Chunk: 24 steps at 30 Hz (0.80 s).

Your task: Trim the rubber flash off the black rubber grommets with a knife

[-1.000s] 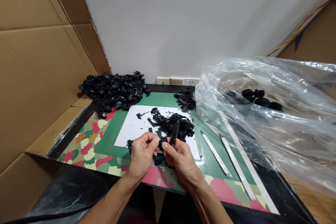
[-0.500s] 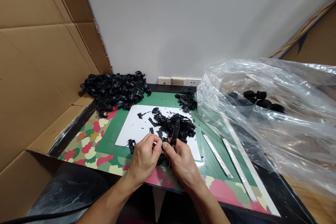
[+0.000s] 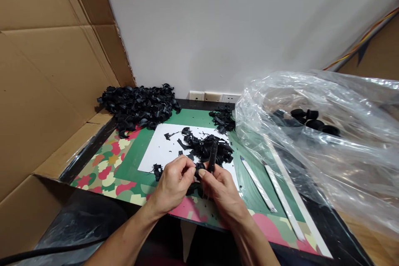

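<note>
Both my hands meet over the near edge of a white sheet (image 3: 162,149). My left hand (image 3: 173,185) pinches a small black rubber piece (image 3: 198,170) with thumb and fingers closed. My right hand (image 3: 220,189) also touches that piece with its thumb and grips a slim black cutting tool (image 3: 213,154) that points up and away. Just beyond my fingers lies a heap of black rubber offcuts (image 3: 208,149) on the sheet.
A large pile of black rubber parts (image 3: 139,106) sits at the back left, a smaller one (image 3: 222,119) at the back. A clear plastic bag (image 3: 318,141) holding black round parts fills the right. Two white strips (image 3: 258,185) lie on the green mat (image 3: 131,156). Cardboard (image 3: 46,83) walls the left.
My hands stay together on the small black piece; the fingers shifted slightly and the view drifted a little to the left.
</note>
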### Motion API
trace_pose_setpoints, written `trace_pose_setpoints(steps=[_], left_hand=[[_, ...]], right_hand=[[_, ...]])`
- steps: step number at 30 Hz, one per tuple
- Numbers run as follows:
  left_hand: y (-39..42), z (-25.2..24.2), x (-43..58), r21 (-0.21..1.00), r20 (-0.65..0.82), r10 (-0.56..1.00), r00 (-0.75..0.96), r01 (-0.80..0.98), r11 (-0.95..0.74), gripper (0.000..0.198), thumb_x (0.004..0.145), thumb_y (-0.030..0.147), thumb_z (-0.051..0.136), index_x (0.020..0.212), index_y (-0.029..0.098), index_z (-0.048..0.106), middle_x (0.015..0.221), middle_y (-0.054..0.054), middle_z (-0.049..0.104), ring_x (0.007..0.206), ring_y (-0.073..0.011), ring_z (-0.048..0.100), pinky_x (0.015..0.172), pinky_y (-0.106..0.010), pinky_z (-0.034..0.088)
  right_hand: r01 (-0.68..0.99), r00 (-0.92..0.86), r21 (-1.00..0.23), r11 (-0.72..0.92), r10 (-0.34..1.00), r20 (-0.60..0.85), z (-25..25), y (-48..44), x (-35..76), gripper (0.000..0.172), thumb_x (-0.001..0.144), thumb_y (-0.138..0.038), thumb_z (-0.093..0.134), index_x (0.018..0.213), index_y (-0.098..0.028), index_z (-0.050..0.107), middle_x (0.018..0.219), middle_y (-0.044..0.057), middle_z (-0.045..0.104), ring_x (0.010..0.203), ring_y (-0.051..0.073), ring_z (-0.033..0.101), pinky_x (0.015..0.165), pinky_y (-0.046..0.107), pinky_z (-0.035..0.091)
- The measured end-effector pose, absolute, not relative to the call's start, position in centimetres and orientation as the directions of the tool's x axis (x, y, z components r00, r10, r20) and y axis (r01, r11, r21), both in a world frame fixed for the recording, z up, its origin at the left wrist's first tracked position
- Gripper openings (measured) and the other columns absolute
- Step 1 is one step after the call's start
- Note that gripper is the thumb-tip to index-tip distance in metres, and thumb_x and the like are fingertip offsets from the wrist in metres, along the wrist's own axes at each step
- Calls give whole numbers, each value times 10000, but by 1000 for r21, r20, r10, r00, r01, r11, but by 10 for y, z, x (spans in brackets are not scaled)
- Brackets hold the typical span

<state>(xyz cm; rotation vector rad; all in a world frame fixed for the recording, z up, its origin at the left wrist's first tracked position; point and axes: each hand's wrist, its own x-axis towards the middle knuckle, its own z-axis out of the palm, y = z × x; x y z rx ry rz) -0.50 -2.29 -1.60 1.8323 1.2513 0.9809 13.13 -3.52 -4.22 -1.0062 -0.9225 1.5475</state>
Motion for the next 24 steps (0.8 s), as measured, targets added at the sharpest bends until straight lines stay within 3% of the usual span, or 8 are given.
trace_pose_setpoints(steps=[4, 10, 13, 15, 19, 21, 24], left_hand=[[-20, -21, -4, 948, 147, 965, 216, 249, -200, 135, 841, 240, 524, 725, 180, 559, 670, 7, 515, 586, -126, 515, 531, -236, 446], [-24, -28, -1, 894, 311, 944, 110, 305, -330, 161, 857, 207, 521, 704, 181, 562, 735, -25, 550, 648, -136, 520, 569, -246, 460], [-24, -30, -1, 902, 325, 944, 55, 283, -327, 126, 842, 214, 543, 735, 179, 600, 909, -89, 601, 811, -184, 587, 578, -249, 500], [-23, -30, -3, 950, 234, 970, 71, 197, -244, 115, 825, 245, 571, 748, 170, 611, 1065, -132, 609, 896, -215, 611, 568, -253, 529], [-18, -27, -8, 998, 40, 981, 192, 45, -50, 156, 816, 285, 587, 731, 154, 580, 1031, -122, 661, 652, -130, 603, 551, -252, 536], [-18, -25, -10, 996, 45, 981, 191, 66, -59, 158, 814, 273, 583, 712, 152, 575, 982, -99, 657, 551, -89, 547, 524, -241, 512], [-19, -25, -10, 965, 167, 977, 129, 180, -189, 150, 817, 237, 564, 689, 162, 577, 927, -80, 621, 582, -109, 543, 512, -240, 490]], right_hand=[[-462, -179, -834, -301, 953, -245, -43, -32, 132, 392, 630, -478, 762, 686, -184, 509, 460, -100, 374, 389, 40, 233, 395, 203, 152], [-503, -203, -803, -321, 946, -251, -44, -30, 131, 402, 608, -456, 791, 660, -182, 501, 477, -89, 425, 384, 39, 289, 392, 198, 193], [-486, -204, -815, -316, 948, -246, -44, -29, 130, 401, 613, -463, 794, 678, -178, 520, 487, -84, 437, 393, 42, 291, 395, 200, 197], [-481, -207, -818, -315, 948, -243, -44, -29, 129, 410, 612, -476, 796, 687, -175, 527, 490, -83, 437, 395, 40, 286, 395, 199, 190], [-446, -209, -837, -316, 946, -246, -44, -29, 129, 446, 608, -518, 796, 684, -174, 523, 494, -76, 448, 392, 41, 294, 393, 202, 187], [-403, -214, -860, -314, 946, -245, -43, -30, 128, 454, 620, -547, 781, 700, -168, 543, 493, -74, 445, 396, 45, 293, 394, 205, 184], [-318, -206, -907, -276, 954, -218, -43, -30, 128, 464, 654, -587, 743, 691, -161, 564, 482, -75, 411, 416, 52, 281, 401, 212, 187]])
